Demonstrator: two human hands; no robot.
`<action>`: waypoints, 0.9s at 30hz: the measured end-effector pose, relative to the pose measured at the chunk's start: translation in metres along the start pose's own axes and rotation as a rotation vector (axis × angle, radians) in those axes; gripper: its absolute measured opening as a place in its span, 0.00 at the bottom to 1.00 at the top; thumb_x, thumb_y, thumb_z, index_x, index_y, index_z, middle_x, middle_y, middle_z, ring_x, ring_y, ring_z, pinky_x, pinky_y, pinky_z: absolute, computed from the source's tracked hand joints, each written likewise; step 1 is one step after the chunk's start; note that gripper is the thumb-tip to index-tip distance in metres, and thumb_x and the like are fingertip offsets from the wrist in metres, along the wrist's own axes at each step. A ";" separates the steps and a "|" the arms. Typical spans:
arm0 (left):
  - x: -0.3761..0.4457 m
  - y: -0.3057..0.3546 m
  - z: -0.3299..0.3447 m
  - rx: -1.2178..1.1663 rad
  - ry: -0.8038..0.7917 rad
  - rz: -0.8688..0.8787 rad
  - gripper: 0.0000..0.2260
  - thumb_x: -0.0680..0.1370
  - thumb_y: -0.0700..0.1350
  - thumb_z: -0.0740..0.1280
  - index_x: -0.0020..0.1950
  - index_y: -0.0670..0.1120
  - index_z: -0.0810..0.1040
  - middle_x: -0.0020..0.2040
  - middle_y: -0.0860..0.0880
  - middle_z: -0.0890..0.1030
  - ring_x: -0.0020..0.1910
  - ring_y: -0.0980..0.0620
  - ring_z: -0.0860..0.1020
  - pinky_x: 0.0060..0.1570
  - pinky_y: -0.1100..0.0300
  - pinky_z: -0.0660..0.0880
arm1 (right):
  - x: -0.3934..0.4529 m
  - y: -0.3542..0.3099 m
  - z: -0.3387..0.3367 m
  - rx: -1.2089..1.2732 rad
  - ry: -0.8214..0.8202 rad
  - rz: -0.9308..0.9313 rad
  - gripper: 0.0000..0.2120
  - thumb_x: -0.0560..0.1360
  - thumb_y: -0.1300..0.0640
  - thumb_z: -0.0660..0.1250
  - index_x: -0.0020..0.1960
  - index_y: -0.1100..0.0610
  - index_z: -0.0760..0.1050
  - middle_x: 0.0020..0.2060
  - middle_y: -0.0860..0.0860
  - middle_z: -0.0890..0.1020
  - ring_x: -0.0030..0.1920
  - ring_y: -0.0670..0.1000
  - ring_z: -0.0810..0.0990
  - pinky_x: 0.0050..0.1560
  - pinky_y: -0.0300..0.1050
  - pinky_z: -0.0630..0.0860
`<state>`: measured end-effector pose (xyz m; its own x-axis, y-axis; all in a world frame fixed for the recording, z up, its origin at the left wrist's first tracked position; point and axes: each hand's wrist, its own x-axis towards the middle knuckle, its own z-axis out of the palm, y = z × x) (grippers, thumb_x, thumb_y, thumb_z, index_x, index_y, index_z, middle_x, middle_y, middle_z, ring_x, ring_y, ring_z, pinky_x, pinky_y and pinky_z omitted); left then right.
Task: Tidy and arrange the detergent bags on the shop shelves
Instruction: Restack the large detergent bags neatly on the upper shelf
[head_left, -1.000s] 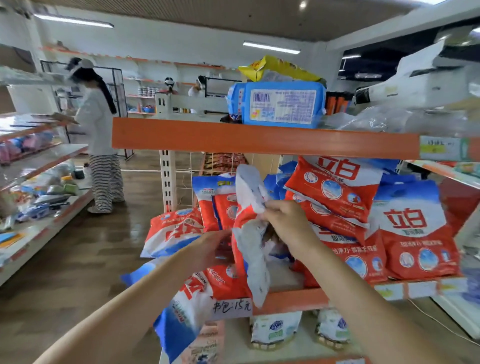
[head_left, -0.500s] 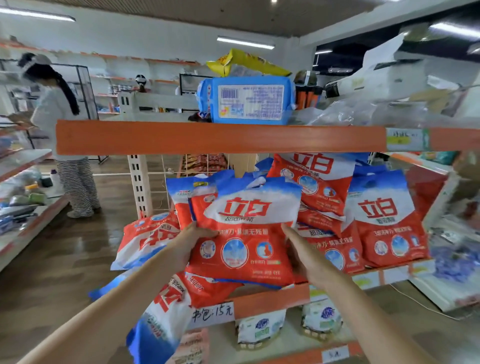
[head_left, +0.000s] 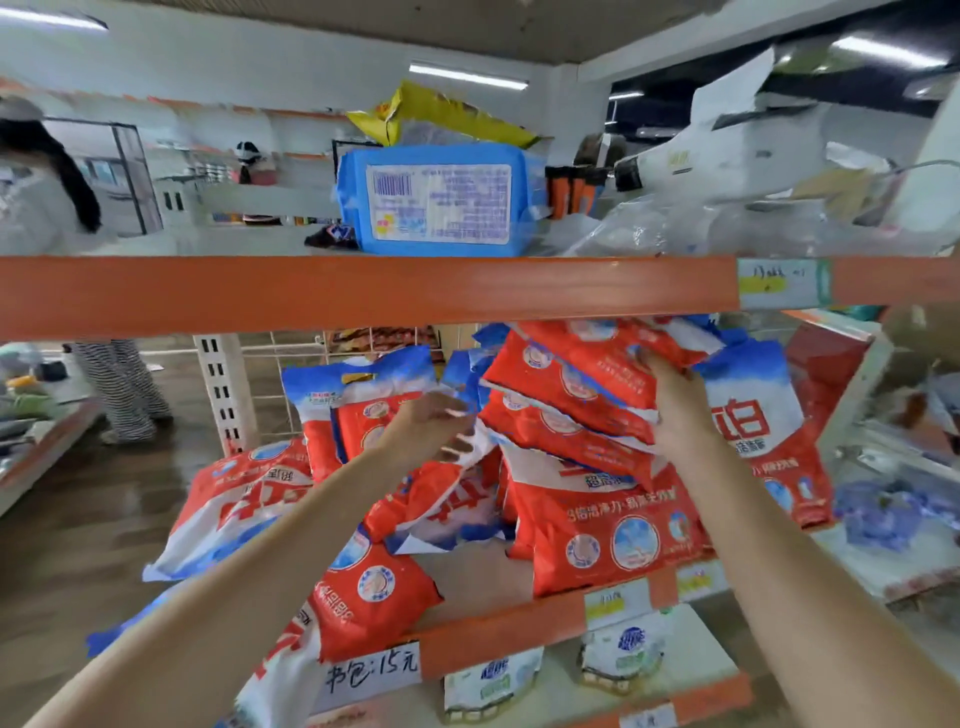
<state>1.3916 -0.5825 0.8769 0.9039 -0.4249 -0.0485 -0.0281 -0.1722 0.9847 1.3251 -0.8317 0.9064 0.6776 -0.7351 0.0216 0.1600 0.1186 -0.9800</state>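
From the head camera, the detergent bags are red with blue-and-white tops and round emblems, heaped unevenly on the middle shelf under the orange shelf beam. Below that beam, the right hand presses against the tilted stack, fingers reaching up onto the topmost bag; how tightly it holds is unclear. The left hand, also below the beam, pinches the white edge of a crumpled bag left of the stack.
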 end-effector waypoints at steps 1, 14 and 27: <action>-0.003 -0.006 0.000 0.087 -0.015 -0.002 0.09 0.77 0.37 0.67 0.57 0.41 0.74 0.38 0.46 0.79 0.26 0.59 0.79 0.30 0.66 0.76 | 0.015 0.000 0.003 -0.109 0.026 0.009 0.17 0.75 0.52 0.67 0.60 0.59 0.74 0.48 0.56 0.81 0.39 0.52 0.81 0.35 0.42 0.79; -0.009 -0.062 -0.063 0.858 0.152 -0.111 0.14 0.76 0.45 0.66 0.31 0.46 0.69 0.28 0.51 0.70 0.26 0.55 0.66 0.27 0.62 0.60 | -0.004 0.006 -0.011 -0.865 -0.074 -0.143 0.30 0.76 0.35 0.57 0.33 0.61 0.73 0.30 0.55 0.78 0.32 0.54 0.77 0.39 0.46 0.73; 0.000 -0.065 -0.062 0.281 0.439 -0.329 0.29 0.69 0.49 0.77 0.62 0.39 0.69 0.53 0.42 0.79 0.47 0.43 0.79 0.36 0.55 0.76 | -0.018 -0.009 0.009 -0.595 -0.274 0.153 0.15 0.81 0.51 0.57 0.55 0.63 0.70 0.30 0.56 0.80 0.24 0.50 0.78 0.29 0.41 0.73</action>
<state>1.4195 -0.5162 0.8234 0.9741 0.0856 -0.2095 0.2244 -0.4850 0.8452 1.3184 -0.8135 0.9167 0.8313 -0.5342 -0.1539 -0.3221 -0.2372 -0.9165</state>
